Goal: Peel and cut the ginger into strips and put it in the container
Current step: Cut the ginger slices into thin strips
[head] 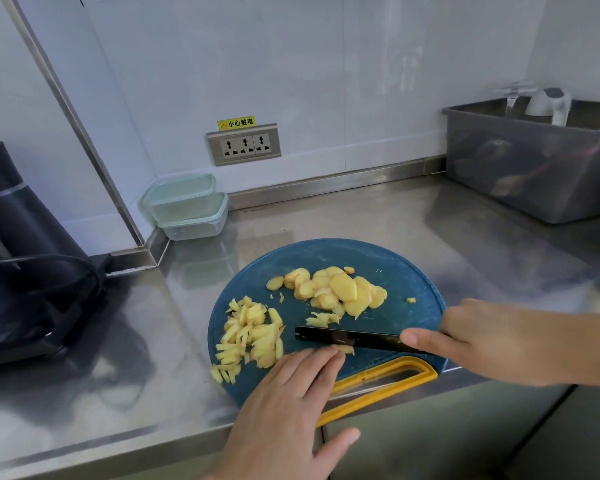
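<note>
A round blue cutting board with a yellow handle lies at the counter's front edge. Peeled ginger slices are heaped at its back. Cut ginger strips lie in a pile on its left side. My right hand grips a black knife, whose blade lies across the board pointing left. My left hand rests flat on the board with straight fingers pressing a small piece of ginger right beside the blade. Two stacked clear containers with pale green rims stand in the back corner.
The steel counter runs to the wall, which bears a socket strip. A grey plastic bin holding a white kettle stands at the back right. A dark appliance with a black cable sits on the left.
</note>
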